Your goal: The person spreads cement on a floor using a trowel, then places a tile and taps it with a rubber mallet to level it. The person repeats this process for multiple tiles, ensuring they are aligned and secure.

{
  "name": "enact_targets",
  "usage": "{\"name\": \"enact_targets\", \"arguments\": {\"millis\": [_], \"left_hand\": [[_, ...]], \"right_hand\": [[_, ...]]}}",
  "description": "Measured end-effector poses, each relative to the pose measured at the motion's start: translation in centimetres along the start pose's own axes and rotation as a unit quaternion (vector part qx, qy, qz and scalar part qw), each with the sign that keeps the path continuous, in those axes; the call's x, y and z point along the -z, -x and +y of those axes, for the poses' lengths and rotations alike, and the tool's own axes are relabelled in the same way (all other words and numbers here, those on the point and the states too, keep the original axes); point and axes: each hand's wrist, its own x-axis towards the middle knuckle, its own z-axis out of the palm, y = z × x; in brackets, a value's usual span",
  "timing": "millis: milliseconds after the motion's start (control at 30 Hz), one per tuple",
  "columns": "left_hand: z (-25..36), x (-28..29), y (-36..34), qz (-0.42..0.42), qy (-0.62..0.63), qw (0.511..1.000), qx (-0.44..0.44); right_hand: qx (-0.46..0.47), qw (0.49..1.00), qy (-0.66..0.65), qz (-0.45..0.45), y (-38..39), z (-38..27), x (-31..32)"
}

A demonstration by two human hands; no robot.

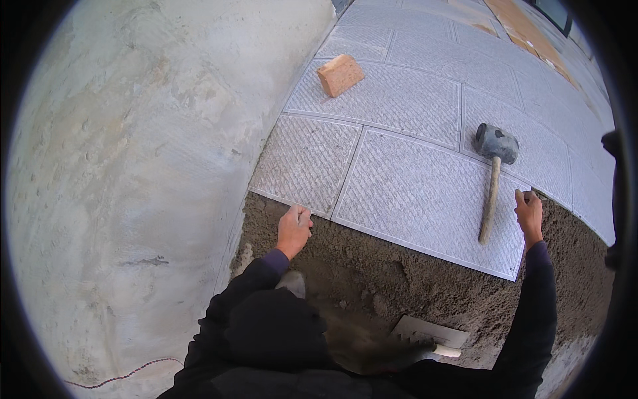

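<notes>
My left hand (294, 231) is closed in a pinch at the front edge of the smaller grey textured paving slab (304, 158). My right hand (529, 214) also pinches, beside the right edge of the larger slab (425, 199); whatever either hand holds is too small to make out. On the larger slab lies the wooden handle of a rubber mallet (497, 143), whose dark head rests on the slab behind. A flat trowel (430, 330) with a pale handle sits on the loose brown mortar bed (379, 266) near my body.
A tan block (341, 75) rests on the slabs at the back, near the grey plastered wall (146, 159) on the left. More laid slabs (419, 56) stretch away to the far right. A thin reddish cord (126, 378) runs along the lower left.
</notes>
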Motion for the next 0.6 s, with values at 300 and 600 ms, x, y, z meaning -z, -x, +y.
{"name": "enact_targets", "arguments": {"millis": [300, 600], "left_hand": [[-1.3, -1.0, -0.6, -0.005, -0.040, 0.995, -0.095], [-0.6, -2.0, -2.8, 0.009, -0.029, 0.992, -0.125]], "right_hand": [[0.024, 1.000, 0.000, 0.000, 0.3, -2.9, -0.9], [0.093, 0.995, 0.035, 0.022, 1.8, -4.4, -2.0]]}}
